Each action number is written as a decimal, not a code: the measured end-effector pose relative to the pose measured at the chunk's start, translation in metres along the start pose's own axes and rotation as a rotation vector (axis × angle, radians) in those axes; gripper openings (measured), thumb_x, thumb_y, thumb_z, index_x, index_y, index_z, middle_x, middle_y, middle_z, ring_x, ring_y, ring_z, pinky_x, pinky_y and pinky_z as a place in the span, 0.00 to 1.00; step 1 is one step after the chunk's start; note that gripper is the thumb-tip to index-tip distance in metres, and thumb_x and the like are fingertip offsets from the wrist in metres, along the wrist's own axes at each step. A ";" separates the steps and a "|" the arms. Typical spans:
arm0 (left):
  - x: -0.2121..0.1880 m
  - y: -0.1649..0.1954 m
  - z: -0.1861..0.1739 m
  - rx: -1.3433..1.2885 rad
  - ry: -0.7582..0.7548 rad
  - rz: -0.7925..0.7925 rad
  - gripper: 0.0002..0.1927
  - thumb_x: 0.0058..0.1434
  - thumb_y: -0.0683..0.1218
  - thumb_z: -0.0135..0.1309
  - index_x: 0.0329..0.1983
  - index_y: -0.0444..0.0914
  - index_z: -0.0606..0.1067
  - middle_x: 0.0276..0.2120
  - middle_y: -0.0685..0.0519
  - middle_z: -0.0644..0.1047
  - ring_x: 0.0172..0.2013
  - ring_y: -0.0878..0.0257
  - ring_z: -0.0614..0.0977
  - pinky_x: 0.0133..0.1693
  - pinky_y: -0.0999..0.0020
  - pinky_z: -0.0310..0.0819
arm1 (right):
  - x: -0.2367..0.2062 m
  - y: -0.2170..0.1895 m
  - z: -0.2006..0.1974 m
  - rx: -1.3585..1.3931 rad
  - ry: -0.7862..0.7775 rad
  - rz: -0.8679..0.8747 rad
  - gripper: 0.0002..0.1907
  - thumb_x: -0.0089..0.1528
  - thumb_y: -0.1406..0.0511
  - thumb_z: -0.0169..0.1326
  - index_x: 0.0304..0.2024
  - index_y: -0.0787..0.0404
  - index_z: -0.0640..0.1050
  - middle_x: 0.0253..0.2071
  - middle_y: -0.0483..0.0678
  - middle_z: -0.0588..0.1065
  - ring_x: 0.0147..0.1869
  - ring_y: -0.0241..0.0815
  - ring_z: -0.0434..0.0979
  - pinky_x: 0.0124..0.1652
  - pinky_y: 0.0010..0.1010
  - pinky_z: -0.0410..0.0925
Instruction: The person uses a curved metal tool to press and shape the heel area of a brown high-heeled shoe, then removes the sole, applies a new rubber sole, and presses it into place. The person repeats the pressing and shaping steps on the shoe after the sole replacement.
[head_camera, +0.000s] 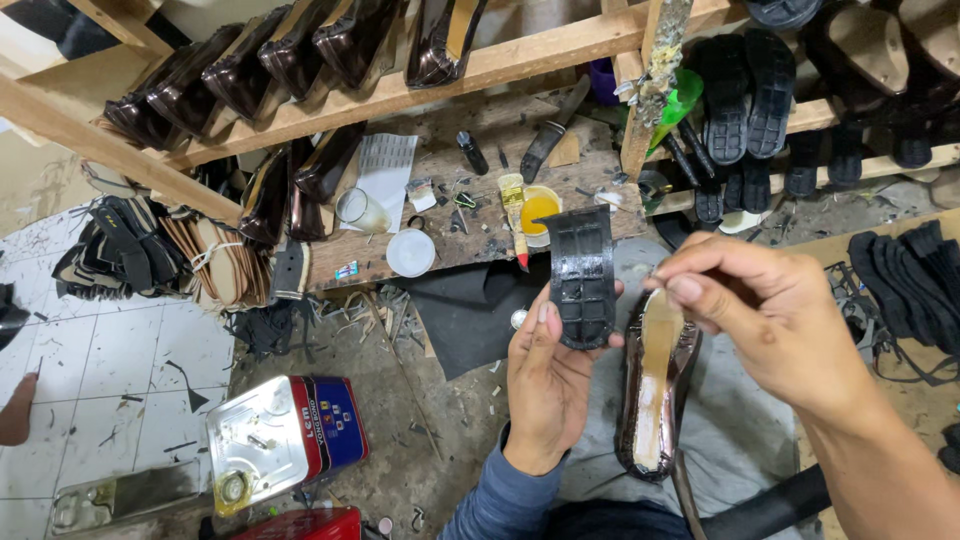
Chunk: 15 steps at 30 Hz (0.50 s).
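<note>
Left hand (545, 385) fingers grasping black sole piece (582, 277), holding it upright above the lap; right hand (770, 320) fingers pinching closed over brown shoe upper (655, 390); glue brush (516, 215) lying on desk (440, 235) beyond.

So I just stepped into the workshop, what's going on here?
A person sits at a cluttered wooden bench. Their left hand holds up a black ribbed shoe sole. Their right hand pinches at the toe end of a glossy dark shoe upper resting on their lap. A glue brush lies across a yellow pot.
</note>
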<state>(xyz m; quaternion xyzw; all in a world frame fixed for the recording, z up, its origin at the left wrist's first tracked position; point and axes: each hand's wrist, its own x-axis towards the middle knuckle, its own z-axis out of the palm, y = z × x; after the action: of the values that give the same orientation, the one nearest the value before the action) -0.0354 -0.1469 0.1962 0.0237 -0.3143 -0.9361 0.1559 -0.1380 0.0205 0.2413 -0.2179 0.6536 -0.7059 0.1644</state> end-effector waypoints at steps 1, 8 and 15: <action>0.000 0.000 0.000 0.003 0.002 0.001 0.27 0.76 0.51 0.42 0.70 0.29 0.63 0.57 0.38 0.76 0.53 0.57 0.81 0.49 0.61 0.79 | 0.001 0.003 -0.002 -0.012 0.024 -0.043 0.06 0.66 0.73 0.54 0.43 0.68 0.81 0.37 0.47 0.78 0.31 0.28 0.67 0.30 0.20 0.62; 0.003 0.000 -0.005 0.025 0.045 0.004 0.28 0.74 0.51 0.45 0.70 0.28 0.64 0.58 0.38 0.76 0.56 0.56 0.80 0.49 0.61 0.78 | 0.075 0.048 -0.024 -0.304 0.364 -0.148 0.08 0.67 0.72 0.58 0.49 0.64 0.80 0.34 0.42 0.76 0.34 0.28 0.72 0.33 0.20 0.64; 0.008 0.004 -0.011 0.021 0.101 0.019 0.27 0.73 0.50 0.45 0.69 0.29 0.65 0.55 0.36 0.77 0.53 0.55 0.81 0.46 0.60 0.79 | 0.159 0.097 -0.055 -0.630 0.462 -0.458 0.07 0.62 0.76 0.64 0.42 0.67 0.83 0.38 0.50 0.76 0.36 0.36 0.74 0.38 0.26 0.68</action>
<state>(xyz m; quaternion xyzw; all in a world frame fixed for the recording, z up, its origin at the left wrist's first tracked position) -0.0404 -0.1589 0.1903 0.0695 -0.3163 -0.9288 0.1799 -0.3071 -0.0241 0.1570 -0.2329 0.7909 -0.5211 -0.2207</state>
